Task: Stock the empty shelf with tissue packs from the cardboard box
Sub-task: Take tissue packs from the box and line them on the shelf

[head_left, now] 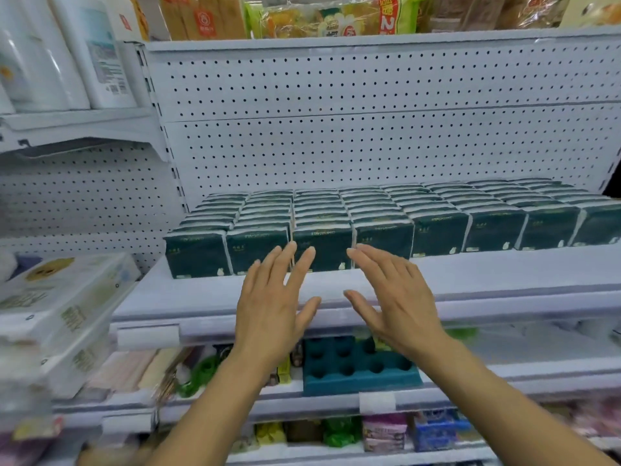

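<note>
Looks like we're squaring up the tissue packs [322,245] on the shelf [470,274], left hand [272,307] and right hand [396,297] both flat and empty, so probably nudge that front row flush next.

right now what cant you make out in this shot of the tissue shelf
- Cardboard box: nowhere in the head view, outside the frame.
- Print on the dark green tissue packs: too small and blurred.
- Row's right end: cut by the right edge.
- Whether left hand or right hand touches a pack: unclear.
- Goods on the lower shelf: partly hidden by both forearms.
</note>
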`<state>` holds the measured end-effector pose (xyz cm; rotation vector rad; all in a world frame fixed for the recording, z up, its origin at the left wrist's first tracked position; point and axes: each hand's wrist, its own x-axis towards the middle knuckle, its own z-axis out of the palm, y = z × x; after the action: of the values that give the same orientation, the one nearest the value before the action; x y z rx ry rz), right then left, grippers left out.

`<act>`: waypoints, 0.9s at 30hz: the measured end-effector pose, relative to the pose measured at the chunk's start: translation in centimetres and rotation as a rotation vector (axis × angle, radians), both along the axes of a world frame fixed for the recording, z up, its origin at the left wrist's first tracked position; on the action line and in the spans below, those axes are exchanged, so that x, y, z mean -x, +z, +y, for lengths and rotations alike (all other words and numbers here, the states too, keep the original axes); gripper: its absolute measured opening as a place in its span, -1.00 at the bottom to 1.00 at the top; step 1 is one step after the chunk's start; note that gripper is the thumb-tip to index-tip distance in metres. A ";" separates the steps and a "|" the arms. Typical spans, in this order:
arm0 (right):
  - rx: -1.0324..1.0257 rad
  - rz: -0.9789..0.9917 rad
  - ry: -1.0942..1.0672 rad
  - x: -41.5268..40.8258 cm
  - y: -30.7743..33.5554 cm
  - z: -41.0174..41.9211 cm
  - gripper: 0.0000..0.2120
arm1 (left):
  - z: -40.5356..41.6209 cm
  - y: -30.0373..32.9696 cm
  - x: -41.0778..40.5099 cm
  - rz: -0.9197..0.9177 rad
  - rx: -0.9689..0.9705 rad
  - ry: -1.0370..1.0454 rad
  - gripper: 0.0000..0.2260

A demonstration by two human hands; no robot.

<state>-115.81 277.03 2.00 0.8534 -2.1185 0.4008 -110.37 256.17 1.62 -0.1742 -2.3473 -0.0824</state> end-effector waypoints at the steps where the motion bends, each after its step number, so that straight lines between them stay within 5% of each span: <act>1: -0.002 -0.013 0.028 -1.3 -0.7 -0.6 -0.50 | -0.2 -0.5 -1.5 -0.008 -0.021 0.006 -0.38; 15: -0.280 -0.328 0.209 -15.2 -11.7 -14.9 -0.45 | -13.1 -11.7 -20.0 -0.273 -0.086 0.281 -0.44; 27: -0.285 -0.529 0.201 -23.4 -18.9 -34.4 -0.46 | -31.9 -18.8 -28.5 -0.602 -0.145 0.399 -0.39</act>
<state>-92.45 242.59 -16.94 1.2361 -2.6283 0.4748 -81.91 224.26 -17.17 0.4508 -2.9087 -0.1203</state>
